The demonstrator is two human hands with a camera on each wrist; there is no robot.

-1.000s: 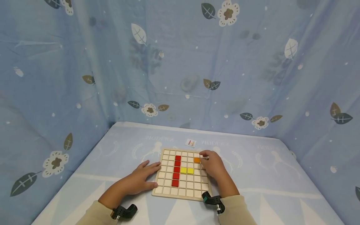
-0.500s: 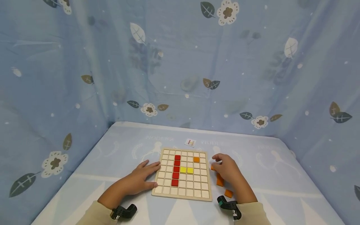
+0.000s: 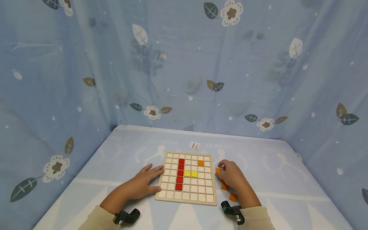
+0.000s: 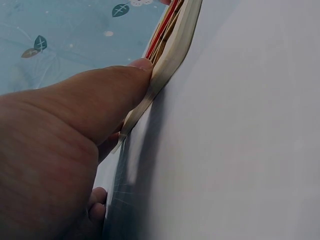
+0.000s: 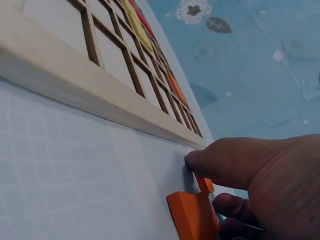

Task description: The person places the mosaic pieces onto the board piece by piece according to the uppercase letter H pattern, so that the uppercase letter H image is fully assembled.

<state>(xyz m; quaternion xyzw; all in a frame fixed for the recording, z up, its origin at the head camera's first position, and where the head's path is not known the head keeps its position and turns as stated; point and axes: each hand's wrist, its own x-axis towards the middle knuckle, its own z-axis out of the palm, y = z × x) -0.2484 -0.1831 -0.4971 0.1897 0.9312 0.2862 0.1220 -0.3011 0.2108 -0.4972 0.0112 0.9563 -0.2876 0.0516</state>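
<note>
A wooden grid board [image 3: 184, 202] lies on the table, with a column of red tiles [image 3: 180, 172], two yellow tiles [image 3: 191, 174] and one orange tile [image 3: 200, 163] in its cells. My left hand [image 3: 143, 183] rests at the board's left edge, fingers spread; in the left wrist view its thumb [image 4: 115, 85] touches the rim. Right of the board, my right hand [image 3: 233, 175] is over loose orange tiles [image 3: 233, 197], its thumb and forefinger apart around the farthest one. In the right wrist view, the thumb [image 5: 230, 157] is beside an orange tile [image 5: 192, 212]; other fingertips are partly hidden.
A small printed card [image 3: 195, 146] with coloured squares lies behind the board. Patterned blue curtains [image 3: 184, 73] stand around the back and sides of the table. Each wrist wears a black camera mount [image 3: 231, 209].
My right hand has moved from the board's upper right corner to the loose orange tiles, uncovering them. Over the last half second it shifted only slightly. The left hand stays on the edge.
</note>
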